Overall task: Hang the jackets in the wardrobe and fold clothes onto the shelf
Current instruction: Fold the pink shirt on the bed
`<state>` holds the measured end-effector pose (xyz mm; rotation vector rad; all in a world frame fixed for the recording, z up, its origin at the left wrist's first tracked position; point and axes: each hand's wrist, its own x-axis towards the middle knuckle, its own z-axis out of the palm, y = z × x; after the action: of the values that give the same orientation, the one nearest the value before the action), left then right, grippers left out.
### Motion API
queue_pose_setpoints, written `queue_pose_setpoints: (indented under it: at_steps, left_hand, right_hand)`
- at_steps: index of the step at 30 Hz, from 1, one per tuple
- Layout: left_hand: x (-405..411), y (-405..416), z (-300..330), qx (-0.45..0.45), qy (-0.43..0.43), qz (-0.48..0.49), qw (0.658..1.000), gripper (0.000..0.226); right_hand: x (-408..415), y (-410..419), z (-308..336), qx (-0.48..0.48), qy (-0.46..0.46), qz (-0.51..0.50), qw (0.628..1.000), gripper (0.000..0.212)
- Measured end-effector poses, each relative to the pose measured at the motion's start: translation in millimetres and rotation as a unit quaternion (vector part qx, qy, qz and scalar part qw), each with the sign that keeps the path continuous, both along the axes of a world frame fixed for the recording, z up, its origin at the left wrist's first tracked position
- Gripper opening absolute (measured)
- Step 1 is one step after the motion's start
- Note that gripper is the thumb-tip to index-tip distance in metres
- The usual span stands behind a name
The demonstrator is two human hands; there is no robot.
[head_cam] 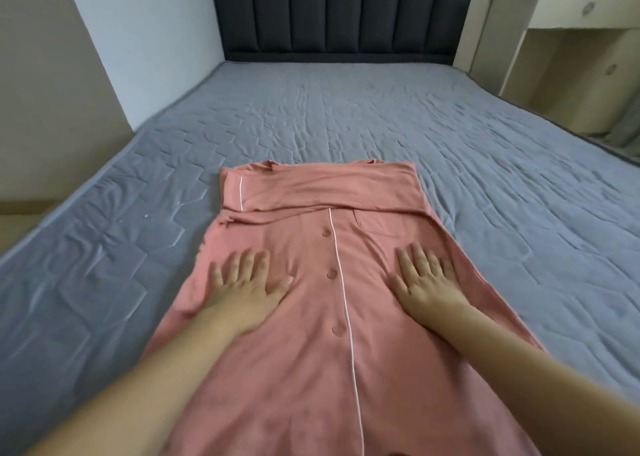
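Pink shirt flat on bed, mid-fold, both hands smoothing.

Pink button shirt (332,282) lies front-up on the grey bed (381,116), sleeves folded across the top; left hand (247,284) and right hand (424,282) press flat, fingers spread, gripping nothing, likely flattening the cloth for the next fold.

A grey-blue quilted mattress cover (346,119), creased along its left side, spreads across the bed from near edge to far edge. A dark upholstered headboard (339,12) with vertical channels stands upright along the bed's far edge. A cream bedside unit (568,39) with round recessed pulls stands just beside the bed's far right corner. A pale wall (145,39) runs along the bed's left edge.
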<state>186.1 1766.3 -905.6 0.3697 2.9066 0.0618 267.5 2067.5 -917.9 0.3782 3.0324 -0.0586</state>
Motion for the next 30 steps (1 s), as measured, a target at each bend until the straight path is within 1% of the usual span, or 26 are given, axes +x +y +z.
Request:
queue_pose_setpoints:
  at_steps: [1,2,3,5,6,7,8,9,10,11,12,13,14,15,16,17,18,19,21,22,23,25,26,28,30]
  left_hand:
    - [22.6,2.0,4.8,0.009,-0.027,-0.047,0.998,0.098]
    - [44.7,2.2,10.3,0.012,-0.061,-0.098,0.993,0.104]
    - [63.6,0.7,17.3,0.006,-0.101,-0.145,0.984,0.112]
    - [94.4,-6.9,32.7,-0.052,-0.181,-0.220,0.957,0.130]
    - [105.9,-11.7,40.3,-0.097,-0.203,-0.245,0.943,0.136]
    - [116.0,-15.3,47.4,-0.137,-0.209,-0.260,0.933,0.137]
    - [125.3,-17.3,54.2,-0.163,-0.196,-0.272,0.928,0.133]
    - [133.3,-16.5,60.3,-0.169,-0.167,-0.279,0.930,0.122]
    - [139.5,-13.8,65.4,-0.161,-0.120,-0.284,0.938,0.103]
    - [143.3,-9.4,70.0,-0.145,-0.058,-0.290,0.944,0.079]
    - [145.0,-4.3,74.1,-0.135,-0.001,-0.290,0.947,0.056]
    - [145.1,0.2,78.1,-0.135,0.035,-0.283,0.949,0.042]
    - [144.4,3.1,80.8,-0.149,0.052,-0.273,0.949,0.035]
    - [143.0,4.4,82.1,-0.180,0.063,-0.265,0.945,0.033]
    - [140.6,4.7,81.7,-0.224,0.078,-0.263,0.935,0.033]
    - [136.8,3.5,80.6,-0.272,0.094,-0.266,0.920,0.033]
    - [132.0,0.9,80.0,-0.309,0.103,-0.265,0.908,0.031]
    - [124.7,-3.0,80.9,-0.329,0.103,-0.256,0.903,0.030]
    - [100.1,-12.6,89.1,-0.331,0.093,-0.216,0.914,0.028]
    - [83.2,-17.6,96.2,-0.324,0.084,-0.183,0.924,0.029]
    - [64.6,-21.2,104.5,-0.310,0.073,-0.144,0.937,0.030]
    - [26.8,-23.3,120.9,-0.258,0.062,-0.067,0.962,0.032]
    - [10.6,-23.9,127.0,-0.226,0.065,-0.039,0.971,0.032]
    - [-14.3,-21.8,135.7,-0.187,0.077,-0.001,0.979,0.035]
    - [-33.8,-19.0,138.1,-0.195,0.081,0.031,0.977,0.039]
  right_hand:
    - [17.9,-6.9,2.4,0.023,0.004,0.046,0.999,0.065]
    - [36.1,-13.4,7.4,0.038,0.027,0.104,0.993,0.062]
    - [52.9,-18.5,16.6,0.030,0.062,0.169,0.983,0.057]
    - [80.6,-28.3,38.5,-0.012,0.120,0.294,0.948,0.037]
    - [92.7,-33.9,48.8,-0.030,0.122,0.337,0.933,0.030]
    - [103.3,-40.0,58.9,-0.050,0.083,0.357,0.929,0.030]
    - [112.4,-47.0,66.4,-0.065,0.018,0.361,0.930,0.038]
    - [119.2,-54.5,70.5,-0.063,-0.045,0.359,0.930,0.053]
    - [123.4,-60.8,71.6,-0.041,-0.083,0.359,0.929,0.070]
    - [126.3,-67.1,71.6,-0.007,-0.103,0.360,0.927,0.086]
    - [128.0,-73.9,72.1,0.020,-0.115,0.359,0.926,0.096]
    - [128.1,-80.5,73.6,0.035,-0.124,0.354,0.927,0.099]
    - [125.9,-85.6,74.9,0.040,-0.130,0.343,0.929,0.092]
    - [121.3,-88.4,76.8,0.038,-0.134,0.332,0.933,0.076]
    - [115.2,-87.0,79.2,0.040,-0.142,0.321,0.935,0.056]
    - [106.0,-81.4,82.2,0.057,-0.165,0.301,0.938,0.043]
    - [96.9,-71.9,86.3,0.085,-0.199,0.269,0.939,0.038]
    - [87.8,-58.9,92.0,0.122,-0.237,0.227,0.937,0.036]
    - [69.2,-28.7,105.2,0.208,-0.303,0.135,0.920,0.037]
    - [59.7,-13.2,111.9,0.230,-0.316,0.097,0.915,0.038]
    - [51.3,0.7,118.2,0.226,-0.311,0.062,0.921,0.038]
    - [36.3,19.3,130.5,0.168,-0.270,-0.005,0.948,0.038]
    - [27.8,23.6,134.6,0.144,-0.243,-0.023,0.959,0.040]
    - [9.7,28.4,137.1,0.121,-0.195,-0.043,0.972,0.038]
    - [-8.6,32.4,133.4,0.111,-0.148,-0.063,0.981,0.037]
